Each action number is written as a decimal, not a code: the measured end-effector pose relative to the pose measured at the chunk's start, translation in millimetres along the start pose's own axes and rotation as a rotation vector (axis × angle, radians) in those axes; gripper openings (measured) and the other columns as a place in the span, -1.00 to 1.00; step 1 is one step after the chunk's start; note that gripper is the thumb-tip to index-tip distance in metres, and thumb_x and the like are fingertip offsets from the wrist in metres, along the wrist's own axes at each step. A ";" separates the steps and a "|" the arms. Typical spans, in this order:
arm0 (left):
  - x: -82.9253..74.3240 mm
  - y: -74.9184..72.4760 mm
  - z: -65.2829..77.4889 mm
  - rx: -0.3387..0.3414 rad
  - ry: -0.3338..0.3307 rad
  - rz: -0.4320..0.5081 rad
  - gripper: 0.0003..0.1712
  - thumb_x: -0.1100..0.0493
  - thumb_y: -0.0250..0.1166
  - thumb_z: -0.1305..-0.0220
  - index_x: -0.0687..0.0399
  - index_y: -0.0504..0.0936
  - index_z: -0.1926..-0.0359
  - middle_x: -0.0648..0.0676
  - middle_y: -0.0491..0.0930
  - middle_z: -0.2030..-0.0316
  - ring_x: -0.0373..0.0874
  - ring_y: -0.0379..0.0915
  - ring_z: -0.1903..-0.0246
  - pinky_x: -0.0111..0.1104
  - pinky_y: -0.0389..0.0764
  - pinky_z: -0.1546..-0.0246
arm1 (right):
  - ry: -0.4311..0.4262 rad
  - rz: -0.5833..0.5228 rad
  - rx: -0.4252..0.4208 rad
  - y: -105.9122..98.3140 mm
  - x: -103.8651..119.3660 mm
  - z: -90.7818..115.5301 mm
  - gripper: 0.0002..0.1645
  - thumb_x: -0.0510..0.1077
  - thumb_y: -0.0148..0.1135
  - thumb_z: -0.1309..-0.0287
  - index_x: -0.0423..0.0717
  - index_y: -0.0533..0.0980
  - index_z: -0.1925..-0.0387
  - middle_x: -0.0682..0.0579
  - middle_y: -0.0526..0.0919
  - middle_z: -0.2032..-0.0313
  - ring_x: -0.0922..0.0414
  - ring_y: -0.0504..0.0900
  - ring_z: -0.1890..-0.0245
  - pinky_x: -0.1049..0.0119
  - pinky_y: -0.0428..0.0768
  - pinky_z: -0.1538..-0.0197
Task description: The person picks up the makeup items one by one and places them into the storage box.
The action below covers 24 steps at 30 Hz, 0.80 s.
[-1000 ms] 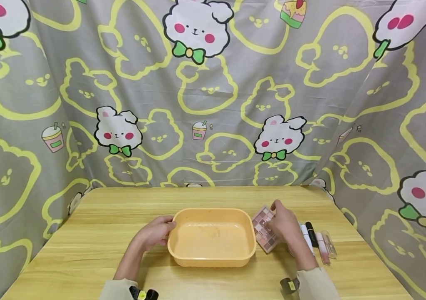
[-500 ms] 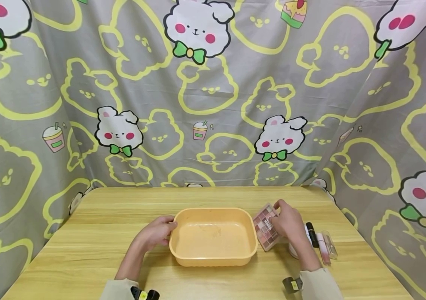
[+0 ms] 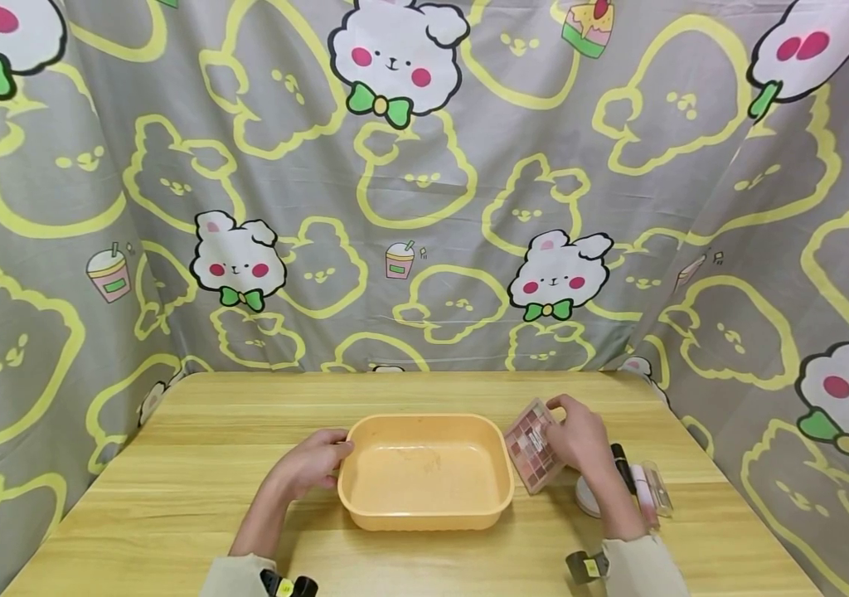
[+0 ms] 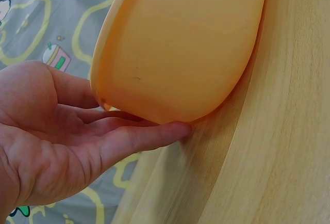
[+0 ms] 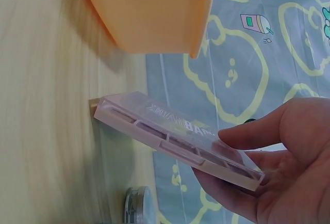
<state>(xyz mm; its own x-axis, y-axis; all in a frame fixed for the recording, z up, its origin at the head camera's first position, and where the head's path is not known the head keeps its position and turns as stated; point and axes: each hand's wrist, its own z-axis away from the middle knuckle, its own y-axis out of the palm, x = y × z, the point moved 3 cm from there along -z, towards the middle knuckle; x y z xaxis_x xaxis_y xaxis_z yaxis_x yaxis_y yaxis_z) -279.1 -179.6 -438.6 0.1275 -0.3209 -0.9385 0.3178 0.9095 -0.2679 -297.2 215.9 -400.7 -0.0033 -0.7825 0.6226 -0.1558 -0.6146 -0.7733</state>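
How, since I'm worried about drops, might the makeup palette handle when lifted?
The palette probably feels stiff: it looks straight, gripped at one side by the right hand. Its shiny cover may be slippery. Flat, straight-edged, it seems unlikely to roll.

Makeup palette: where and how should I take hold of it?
Probably pinch the makeup palette across its thickness at the raised edge, coming from the right, as the right hand does. It is flat and tilted up on that side, and the orange tub sits close on its left.
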 end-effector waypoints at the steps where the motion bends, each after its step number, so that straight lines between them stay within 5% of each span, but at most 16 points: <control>1: 0.0 0.0 -0.2 0.001 0.002 0.001 -0.47 0.20 -0.06 -0.57 0.48 0.31 -0.38 0.34 0.55 -0.13 0.16 0.55 -0.10 -0.01 0.71 0.07 | 0.001 -0.004 -0.003 -1.1 0.6 0.3 -0.50 -0.22 0.14 -0.22 -0.30 0.49 -0.19 -0.01 0.47 0.63 0.15 0.34 0.65 0.29 0.31 0.56; 6: 0.3 -0.1 0.5 0.011 0.003 0.008 -0.48 0.20 -0.07 -0.58 0.49 0.30 -0.38 0.35 0.55 -0.13 0.18 0.55 -0.11 -0.01 0.71 0.06 | 0.007 -0.040 -0.033 -8.3 3.8 1.9 -0.48 -0.21 0.11 -0.24 -0.29 0.48 -0.22 -0.01 0.51 0.63 0.16 0.39 0.65 0.28 0.34 0.58; 14: -0.3 -0.2 0.3 0.009 -0.008 0.014 -0.43 0.20 -0.07 -0.58 0.50 0.22 -0.43 0.40 0.50 -0.22 0.26 0.49 -0.21 0.02 0.69 0.03 | 0.005 -0.119 -0.088 -21.1 9.3 7.0 -0.46 -0.16 0.11 -0.31 -0.28 0.47 -0.27 -0.31 0.76 0.22 -0.02 0.73 0.37 0.23 0.56 0.41; 24: -1.9 0.1 0.6 0.007 -0.010 0.020 -0.43 0.22 -0.08 -0.58 0.52 0.20 -0.43 0.41 0.48 -0.23 0.28 0.47 -0.23 0.04 0.70 0.04 | 0.002 -0.176 -0.143 -34.9 22.6 13.3 -0.44 -0.14 0.07 -0.33 -0.28 0.44 -0.31 -0.35 0.74 0.11 -0.06 0.77 0.32 0.29 0.55 0.41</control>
<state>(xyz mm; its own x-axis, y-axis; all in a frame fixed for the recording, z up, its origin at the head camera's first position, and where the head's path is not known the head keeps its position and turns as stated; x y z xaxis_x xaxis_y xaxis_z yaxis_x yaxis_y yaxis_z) -278.8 -179.0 -436.8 0.1430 -0.3052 -0.9415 0.3215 0.9140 -0.2474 -278.7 218.4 -361.2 0.0348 -0.6640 0.7469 -0.2929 -0.7213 -0.6276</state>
